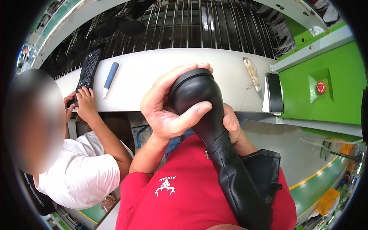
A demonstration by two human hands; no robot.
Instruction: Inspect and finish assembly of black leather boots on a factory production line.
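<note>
I see my left hand [165,107] wrapped around the toe of a tall black leather boot [214,142], fingers curled over the top and the thumb pressed across the front, so it is clamped firmly on the boot. My right hand [232,126] sits behind the boot's ankle on the other side; only the thumb and part of the palm show, pressed against the leather, so it too is closed on the boot. The boot itself is held up in front of my chest, toe pointing away from me toward the white workbench [161,73], with its long shaft running down across my red shirt [180,195] toward the lower edge of the view. On the bench, well apart from my hands, lie a blue-handled tool [110,78], a frayed brush [252,73] and a dark phone [274,92]. To my left, a co-worker in a white shirt [82,174] has both hands [82,103] on a black quilted piece [89,71] at the bench edge. A red button [321,87] sits on the green machine housing [337,65] at right.
</note>
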